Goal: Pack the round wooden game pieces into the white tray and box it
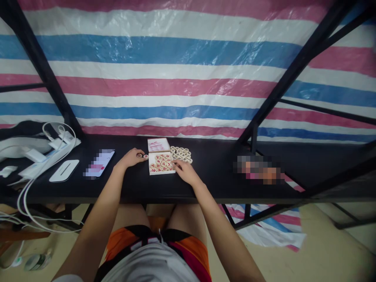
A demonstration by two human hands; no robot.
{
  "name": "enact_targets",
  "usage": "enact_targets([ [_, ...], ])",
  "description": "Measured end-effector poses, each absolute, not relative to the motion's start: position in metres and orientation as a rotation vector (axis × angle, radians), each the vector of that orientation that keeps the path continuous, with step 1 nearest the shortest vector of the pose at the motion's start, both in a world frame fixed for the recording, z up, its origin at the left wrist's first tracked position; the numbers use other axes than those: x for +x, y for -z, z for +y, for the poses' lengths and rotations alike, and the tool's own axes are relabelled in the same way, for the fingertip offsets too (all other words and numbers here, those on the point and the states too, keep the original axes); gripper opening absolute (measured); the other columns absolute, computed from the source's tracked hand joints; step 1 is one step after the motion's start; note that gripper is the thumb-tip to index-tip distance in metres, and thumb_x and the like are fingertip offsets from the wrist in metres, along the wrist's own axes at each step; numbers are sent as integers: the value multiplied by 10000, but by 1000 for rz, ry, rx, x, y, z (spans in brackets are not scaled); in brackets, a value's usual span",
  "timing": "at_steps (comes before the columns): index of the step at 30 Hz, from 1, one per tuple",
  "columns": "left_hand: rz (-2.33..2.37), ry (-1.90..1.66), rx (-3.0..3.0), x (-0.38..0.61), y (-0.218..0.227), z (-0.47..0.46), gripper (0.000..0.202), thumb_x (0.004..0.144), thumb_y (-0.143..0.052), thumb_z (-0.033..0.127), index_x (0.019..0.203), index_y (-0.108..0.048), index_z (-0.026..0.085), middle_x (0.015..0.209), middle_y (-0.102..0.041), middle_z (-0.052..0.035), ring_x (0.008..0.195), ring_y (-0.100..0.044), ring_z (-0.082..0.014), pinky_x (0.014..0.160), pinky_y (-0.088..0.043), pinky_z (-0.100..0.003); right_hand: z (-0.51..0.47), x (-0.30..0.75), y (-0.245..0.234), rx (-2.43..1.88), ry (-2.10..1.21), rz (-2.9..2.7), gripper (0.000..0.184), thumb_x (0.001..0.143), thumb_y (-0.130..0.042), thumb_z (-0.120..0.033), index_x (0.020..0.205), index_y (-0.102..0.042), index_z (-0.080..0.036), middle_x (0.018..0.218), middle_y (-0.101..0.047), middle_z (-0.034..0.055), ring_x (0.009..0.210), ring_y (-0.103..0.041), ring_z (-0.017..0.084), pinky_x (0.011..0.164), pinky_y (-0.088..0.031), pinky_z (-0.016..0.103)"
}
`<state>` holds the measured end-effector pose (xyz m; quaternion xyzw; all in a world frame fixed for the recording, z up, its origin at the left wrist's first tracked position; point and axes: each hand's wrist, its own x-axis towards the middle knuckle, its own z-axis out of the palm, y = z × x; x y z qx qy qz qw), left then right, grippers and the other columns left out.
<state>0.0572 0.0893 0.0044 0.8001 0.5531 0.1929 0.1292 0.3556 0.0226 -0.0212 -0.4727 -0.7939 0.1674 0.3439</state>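
Midway between the front and back edges of the worktop (217, 186), the box (163, 173) lay between a half-curled left hand (132, 158), two discs (146, 156) at its fingertips, and a loosely bent right hand (185, 172) at the box's right side. I couldn't tell whether either gripped anything, nor read the red characters (162, 160).

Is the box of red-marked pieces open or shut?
The box is open: its lid is back at the far side, exposing red-marked pieces inside.

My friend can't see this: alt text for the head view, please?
A person's left hand touches round pieces beside an open box of red-marked ones; the right hand is at its right edge, near dark-marked pieces.
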Motion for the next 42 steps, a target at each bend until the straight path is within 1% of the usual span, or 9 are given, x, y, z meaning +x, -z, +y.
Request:
enact_targets([
  [3,1596,-564,2352,60,-5,89,475,739,-536,590,988,-693,218,849,-605,-53,798,-594,-203,771,-441,-288,22,355,20,-1237,-437,-2061,258,883,-435,-303,1030,-630,-217,801,-647,21,714,-576,147,737,-417,263],
  [7,1595,-556,2380,63,-5,90,420,764,-526,534,977,-697,215,825,-600,-57,794,-586,-204,763,-437,-288,22,355,21,-1242,-438,-2064,261,886,-431,-309,1032,-630,-222,802,-646,18,717,-576,145,734,-416,259],
  [14,1604,-567,2364,65,-5,90,416,763,-528,502,990,-692,193,815,-596,-58,790,-576,-199,775,-438,-289,23,355,22,-1238,-441,-2064,263,883,-432,-316,1029,-631,-223,810,-651,22,726,-581,150,743,-418,268],
  [18,1591,-588,2347,66,-6,89,413,770,-531,495,1000,-683,187,852,-594,-59,769,-577,-185,783,-442,-286,22,355,22,-1233,-439,-2056,266,883,-430,-316,1035,-629,-226,810,-652,22,721,-580,152,741,-419,270],
  [22,1601,-584,2336,67,-6,88,405,758,-558,472,1016,-678,183,898,-590,-62,799,-577,-189,794,-444,-281,22,356,22,-1243,-439,-2060,270,882,-430,-320,1037,-630,-227,801,-650,20,717,-577,152,729,-419,265],
  [31,1588,-592,2346,68,-7,88,382,740,-583,379,1037,-674,157,933,-571,-73,802,-576,-187,832,-442,-291,22,355,22,-1245,-430,-2065,260,887,-431,-311,1039,-625,-226,809,-645,19,732,-580,150,745,-415,265],
  [35,1585,-604,2347,68,-6,88,373,741,-584,360,1045,-672,162,947,-579,-75,820,-577,-193,849,-443,-299,22,355,22,-1238,-430,-2065,264,887,-430,-316,1037,-627,-227,812,-649,22,726,-580,151,745,-418,270],
  [42,1578,-582,2342,68,-4,91,355,742,-569,346,1034,-680,176,928,-591,-71,801,-583,-196,819,-451,-298,24,356,25,-1236,-442,-2053,270,881,-429,-323,1039,-628,-231,807,-651,21,725,-582,153,741,-425,270],
])
